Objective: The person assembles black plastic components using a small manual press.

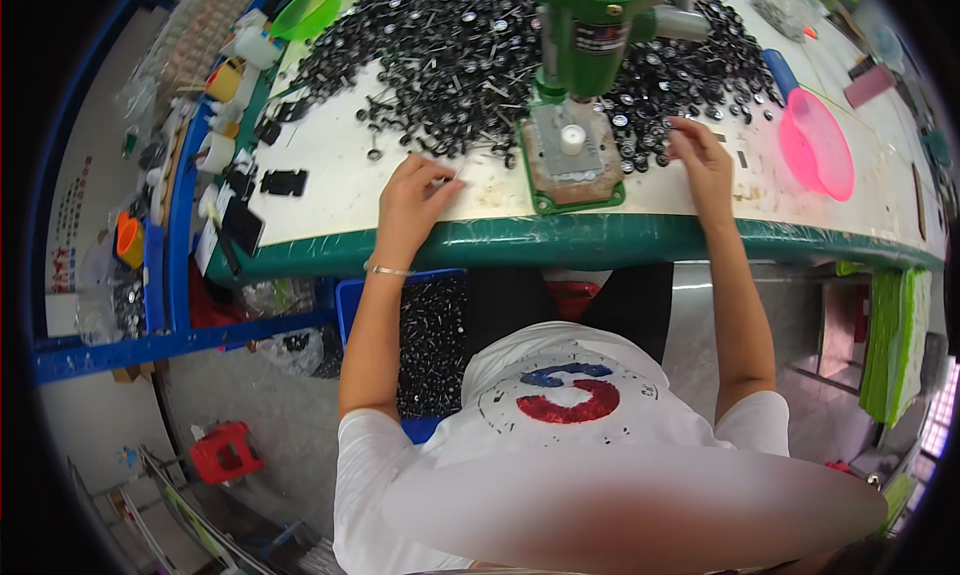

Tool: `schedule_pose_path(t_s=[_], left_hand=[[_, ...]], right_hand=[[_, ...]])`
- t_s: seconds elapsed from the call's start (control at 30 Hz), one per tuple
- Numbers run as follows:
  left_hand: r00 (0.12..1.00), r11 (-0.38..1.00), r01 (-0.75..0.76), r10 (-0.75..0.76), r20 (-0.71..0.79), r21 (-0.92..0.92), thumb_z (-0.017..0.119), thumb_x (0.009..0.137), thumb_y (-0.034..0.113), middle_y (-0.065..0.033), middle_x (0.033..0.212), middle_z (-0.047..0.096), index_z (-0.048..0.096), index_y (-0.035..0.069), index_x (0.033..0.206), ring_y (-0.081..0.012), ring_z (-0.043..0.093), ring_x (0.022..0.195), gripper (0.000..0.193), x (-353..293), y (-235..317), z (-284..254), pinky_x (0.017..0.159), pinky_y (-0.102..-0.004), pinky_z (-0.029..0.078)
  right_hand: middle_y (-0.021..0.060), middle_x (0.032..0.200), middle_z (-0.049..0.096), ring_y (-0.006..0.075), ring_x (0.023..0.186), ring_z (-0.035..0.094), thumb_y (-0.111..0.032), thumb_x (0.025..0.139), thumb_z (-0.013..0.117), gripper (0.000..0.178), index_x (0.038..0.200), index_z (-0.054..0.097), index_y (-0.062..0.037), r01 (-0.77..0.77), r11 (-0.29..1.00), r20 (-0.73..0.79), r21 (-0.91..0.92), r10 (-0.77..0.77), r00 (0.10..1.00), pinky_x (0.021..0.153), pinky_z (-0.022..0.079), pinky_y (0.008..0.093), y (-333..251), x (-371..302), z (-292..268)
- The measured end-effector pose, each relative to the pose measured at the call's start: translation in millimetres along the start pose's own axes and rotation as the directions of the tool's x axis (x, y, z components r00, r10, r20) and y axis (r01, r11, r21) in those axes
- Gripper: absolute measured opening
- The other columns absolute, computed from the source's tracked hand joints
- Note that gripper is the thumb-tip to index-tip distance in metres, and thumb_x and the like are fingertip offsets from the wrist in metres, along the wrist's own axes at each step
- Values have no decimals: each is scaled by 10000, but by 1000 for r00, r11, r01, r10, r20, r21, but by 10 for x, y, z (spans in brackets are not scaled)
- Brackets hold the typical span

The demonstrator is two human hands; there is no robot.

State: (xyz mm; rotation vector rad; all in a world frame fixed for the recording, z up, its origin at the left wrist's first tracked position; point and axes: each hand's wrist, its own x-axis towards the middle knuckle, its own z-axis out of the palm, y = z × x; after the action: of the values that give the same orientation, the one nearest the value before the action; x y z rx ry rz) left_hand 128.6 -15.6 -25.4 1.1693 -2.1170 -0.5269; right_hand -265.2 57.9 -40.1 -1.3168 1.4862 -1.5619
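A green bench press [590,45] stands at the middle of the table, with a small white round piece [572,140] on its metal base plate [590,192]. My left hand [412,200] is left of the base, its thumb and fingers pinched together. A thin sliver shows at the fingertips, too small to name. To the right of the base, my right hand [705,167] reaches to the edge of the pile, fingers bent together beside small black round parts. What its fingertips hold, if anything, is hidden. A large pile of black round parts and thin metal pins [440,60] spreads behind the press.
A pink basket [815,145] lies at the right, a green bowl [308,10] at the far left. Black flat pieces [284,182] lie on the left side. Below the table edge, a blue bin [348,300] holds many small black parts. A red stool [225,452] stands on the floor.
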Motion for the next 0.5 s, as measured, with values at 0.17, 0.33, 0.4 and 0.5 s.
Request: schedule_pose_path(t_s=[0.17, 0.33, 0.4, 0.5], left_hand=[[986, 902, 150, -169, -11, -404, 779, 811, 47, -30, 926, 619, 702, -3, 839, -86, 583, 764, 96, -141, -38, 94, 671, -234, 486], [928, 632, 323, -359, 103, -704, 708, 906, 56, -70, 989, 679, 673, -28, 923, -92, 635, 794, 92, -165, 108, 210, 736, -225, 559], [889, 607, 411, -431, 152, -680, 686, 931, 82, -100, 963, 699, 656, -45, 954, -125, 676, 812, 132, -91, 69, 170, 762, -240, 584], [901, 577, 415, -371, 226, -703, 691, 924, 81, -107, 968, 709, 650, -58, 1067, -167, 702, 889, 204, 87, -1, 186, 825, -256, 570]], right_hand=[[35, 1009, 692, 94, 909, 626, -170, 954, 654, 234, 1123, 677, -9, -62, 992, 225, 109, 36, 974, 792, 512, 247, -529, -18, 657], [35, 968, 605, 126, 833, 565, -228, 925, 672, 223, 1052, 723, -52, 67, 992, 227, -102, -43, 973, 751, 463, 273, -475, 86, 927], [40, 959, 579, 137, 820, 549, -238, 921, 673, 223, 1039, 731, -58, 65, 990, 239, -121, -35, 970, 746, 454, 279, -471, 88, 973], [36, 984, 578, 137, 844, 557, -245, 934, 656, 222, 1026, 739, -60, 97, 991, 225, -94, -73, 972, 776, 464, 280, -467, 55, 991]])
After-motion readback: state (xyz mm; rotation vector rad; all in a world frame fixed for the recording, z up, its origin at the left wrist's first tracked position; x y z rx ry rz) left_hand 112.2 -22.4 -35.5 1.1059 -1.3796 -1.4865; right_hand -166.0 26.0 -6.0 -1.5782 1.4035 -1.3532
